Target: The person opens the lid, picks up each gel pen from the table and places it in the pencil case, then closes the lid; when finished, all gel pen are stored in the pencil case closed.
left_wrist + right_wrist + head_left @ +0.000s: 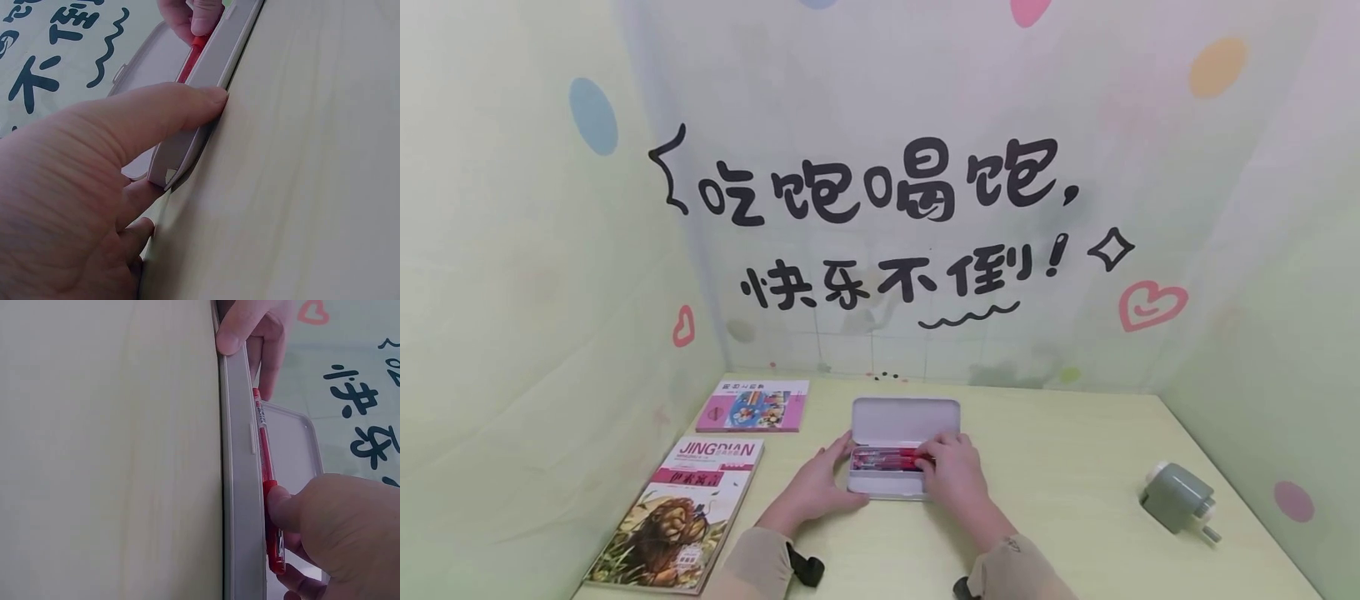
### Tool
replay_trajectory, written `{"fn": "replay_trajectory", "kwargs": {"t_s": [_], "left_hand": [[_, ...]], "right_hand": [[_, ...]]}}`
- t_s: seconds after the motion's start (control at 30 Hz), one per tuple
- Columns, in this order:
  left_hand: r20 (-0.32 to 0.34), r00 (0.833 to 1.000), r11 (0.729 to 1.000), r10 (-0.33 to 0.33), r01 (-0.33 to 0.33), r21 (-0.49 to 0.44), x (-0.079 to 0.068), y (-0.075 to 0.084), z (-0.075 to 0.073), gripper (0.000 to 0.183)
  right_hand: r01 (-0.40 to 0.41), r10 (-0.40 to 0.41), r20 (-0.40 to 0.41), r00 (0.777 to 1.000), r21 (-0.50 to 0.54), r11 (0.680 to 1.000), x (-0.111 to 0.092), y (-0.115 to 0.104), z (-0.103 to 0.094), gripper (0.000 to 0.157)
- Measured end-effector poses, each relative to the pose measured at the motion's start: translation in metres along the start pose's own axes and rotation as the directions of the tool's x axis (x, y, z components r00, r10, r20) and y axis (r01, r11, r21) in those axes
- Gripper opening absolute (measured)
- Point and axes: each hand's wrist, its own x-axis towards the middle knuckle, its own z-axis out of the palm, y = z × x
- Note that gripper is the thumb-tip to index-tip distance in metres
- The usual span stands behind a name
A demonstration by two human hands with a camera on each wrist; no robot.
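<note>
A pale tin pencil case (887, 486) lies on the table with its lid (906, 421) tipped back. Several red pens (880, 457) are inside it. My left hand (823, 483) holds the case by its left end; in the left wrist view the thumb presses along the front wall and the other fingers bend around the end. In the right wrist view, my right hand (344, 531) pinches a red pen (265, 447) by its capped part between thumb and fingers, at the case's opening. The pen lies lengthwise along the front wall.
To the left lie a book with a lion on its cover (673, 517) and, behind it, a smaller pink-and-white book (752, 406). A grey-green device with a crank (1177, 498), like a pencil sharpener, sits at the right. Printed cloth walls (880, 350) enclose the table.
</note>
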Motion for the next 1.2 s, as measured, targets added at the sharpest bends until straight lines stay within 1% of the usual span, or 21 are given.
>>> {"fn": "replay_trajectory", "kwargs": {"t_s": [0.13, 0.33, 0.4, 0.6, 0.7, 0.83, 0.97, 1.2], "left_hand": [[0.002, 1.0, 1.0, -0.005, 0.005, 0.014, 0.001, -0.001, 0.001, 0.129], [-0.006, 1.0, 1.0, -0.011, 0.011, 0.013, 0.002, -0.002, -0.001, 0.13], [-0.003, 1.0, 1.0, -0.023, 0.023, 0.01, 0.002, -0.002, -0.001, 0.13], [0.002, 1.0, 1.0, -0.03, 0.03, -0.001, 0.003, -0.005, 0.001, 0.131], [0.001, 1.0, 1.0, -0.017, 0.017, -0.003, 0.003, -0.005, 0.001, 0.131], [0.001, 1.0, 1.0, 0.001, -0.001, -0.004, 0.003, -0.005, 0.001, 0.131], [0.004, 1.0, 1.0, 0.013, -0.013, -0.003, 0.003, -0.004, 0.002, 0.131], [0.0, 1.0, 1.0, 0.006, -0.006, -0.002, 0.003, -0.003, 0.002, 0.13]], "right_hand": [[-0.03, 0.031, 0.047, 0.998, -0.024, 0.999, 0.001, -0.003, 0.001, 0.002], [-0.035, 0.037, 0.042, 0.998, -0.052, 0.998, 0.005, -0.005, 0.003, 0.009], [-0.037, 0.04, 0.042, 0.998, -0.055, 0.998, 0.006, -0.005, 0.005, 0.01], [-0.056, 0.057, 0.048, 0.997, -0.032, 0.998, 0.008, -0.004, 0.003, 0.01], [-0.063, 0.063, 0.026, 0.998, -0.013, 0.998, 0.012, -0.003, 0.0, 0.014], [-0.075, 0.075, -0.016, 0.997, 0.037, 0.997, 0.02, -0.001, -0.007, 0.021], [-0.119, 0.121, -0.023, 0.992, 0.093, 0.989, 0.029, 0.003, -0.017, 0.029], [-0.175, 0.18, -0.039, 0.983, 0.112, 0.978, 0.051, 0.009, -0.031, 0.039]]}}
